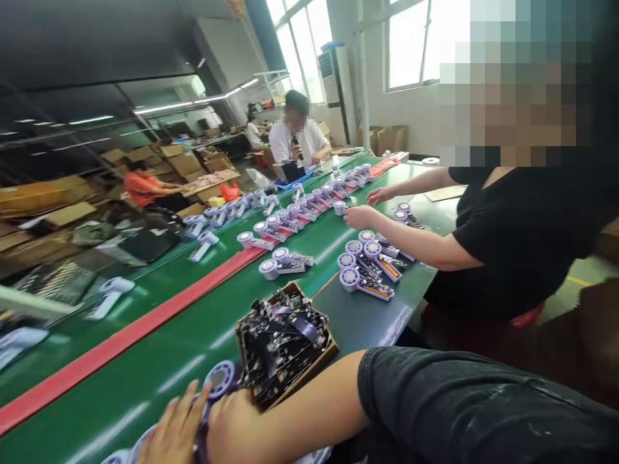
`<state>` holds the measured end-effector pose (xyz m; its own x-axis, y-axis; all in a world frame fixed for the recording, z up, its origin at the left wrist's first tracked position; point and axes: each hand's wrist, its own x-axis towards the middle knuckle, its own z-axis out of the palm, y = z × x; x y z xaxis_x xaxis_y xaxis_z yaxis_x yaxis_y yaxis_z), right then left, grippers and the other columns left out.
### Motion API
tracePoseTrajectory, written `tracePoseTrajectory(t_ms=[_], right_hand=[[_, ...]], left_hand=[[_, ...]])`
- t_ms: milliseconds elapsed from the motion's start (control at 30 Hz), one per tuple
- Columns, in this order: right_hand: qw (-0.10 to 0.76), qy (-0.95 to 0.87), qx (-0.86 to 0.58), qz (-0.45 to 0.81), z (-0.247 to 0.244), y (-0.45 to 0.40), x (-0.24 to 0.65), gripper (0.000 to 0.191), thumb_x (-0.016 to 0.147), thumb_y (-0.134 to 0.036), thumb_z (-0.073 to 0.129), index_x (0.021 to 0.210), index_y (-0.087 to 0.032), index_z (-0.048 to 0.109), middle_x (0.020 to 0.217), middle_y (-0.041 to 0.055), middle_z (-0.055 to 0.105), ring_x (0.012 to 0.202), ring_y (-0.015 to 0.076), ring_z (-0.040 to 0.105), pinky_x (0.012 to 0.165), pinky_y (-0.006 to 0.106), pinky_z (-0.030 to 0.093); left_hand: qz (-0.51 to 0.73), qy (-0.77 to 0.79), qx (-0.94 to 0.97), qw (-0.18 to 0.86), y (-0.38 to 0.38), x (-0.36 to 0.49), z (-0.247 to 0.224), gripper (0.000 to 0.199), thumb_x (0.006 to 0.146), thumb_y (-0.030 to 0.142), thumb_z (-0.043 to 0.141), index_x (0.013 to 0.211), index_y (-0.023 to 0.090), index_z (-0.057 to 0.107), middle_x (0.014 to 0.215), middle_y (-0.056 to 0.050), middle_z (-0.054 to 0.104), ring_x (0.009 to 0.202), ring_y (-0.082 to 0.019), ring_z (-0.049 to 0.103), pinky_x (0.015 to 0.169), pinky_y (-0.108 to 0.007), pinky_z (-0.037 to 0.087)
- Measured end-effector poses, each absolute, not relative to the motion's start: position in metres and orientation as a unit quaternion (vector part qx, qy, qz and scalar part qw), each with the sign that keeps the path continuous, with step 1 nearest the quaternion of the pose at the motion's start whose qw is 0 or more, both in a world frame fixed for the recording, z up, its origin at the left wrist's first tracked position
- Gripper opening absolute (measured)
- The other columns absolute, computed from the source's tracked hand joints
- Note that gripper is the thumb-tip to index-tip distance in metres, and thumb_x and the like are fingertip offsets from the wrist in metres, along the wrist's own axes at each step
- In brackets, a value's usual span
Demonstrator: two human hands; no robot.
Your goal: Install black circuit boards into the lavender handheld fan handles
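My left hand [174, 425] lies over purple fan housings at the bottom of the view, its fingers spread. Beside it, my right hand [232, 422] is bent round with its fingers mostly hidden, close to a purple round fan head [221, 379]; what it holds, if anything, cannot be made out. Just beyond my right hand stands a cardboard box [333, 351] filled with black circuit boards [285, 335]. More purple housings [118, 457] show partly at the lower left edge.
A green conveyor belt [193, 335] with a red strip [145, 328] carries rows of fan housings [275, 222]. A person in black [522, 245] sits at the right, hands over the belt, near clustered housings [351, 277]. Other people sit farther back.
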<state>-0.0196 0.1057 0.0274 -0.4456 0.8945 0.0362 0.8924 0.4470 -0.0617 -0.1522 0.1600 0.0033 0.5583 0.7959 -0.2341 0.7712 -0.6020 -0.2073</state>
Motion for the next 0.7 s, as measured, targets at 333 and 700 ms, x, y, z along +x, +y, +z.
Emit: tracePoseTrajectory(t_ms=[333,700], right_hand=[[-0.044,-0.844,-0.523,0.109,0.030,0.096,-0.016,0.023,0.095,-0.028,0.061,0.111,-0.013,0.065,0.111,0.0078,0.069,0.099,0.0183,0.068,0.083,0.037,0.059],[0.001,-0.912,-0.393,0.120,0.040,0.052,0.061,0.025,0.092,-0.017,0.049,0.113,-0.018,0.061,0.106,0.0109,0.066,0.086,0.0233,0.067,0.067,0.031,0.048]], left_hand=[[0.097,-0.540,-0.829,0.110,0.122,-0.133,0.037,0.055,0.082,0.008,0.051,0.135,0.023,0.057,0.121,-0.014,0.064,0.105,-0.030,0.062,0.092,-0.042,0.046],[-0.006,-0.679,-0.734,-0.022,0.035,-0.150,0.025,0.053,0.077,0.020,0.064,0.129,0.025,0.055,0.130,-0.009,0.053,0.101,-0.027,0.064,0.079,-0.035,0.053]])
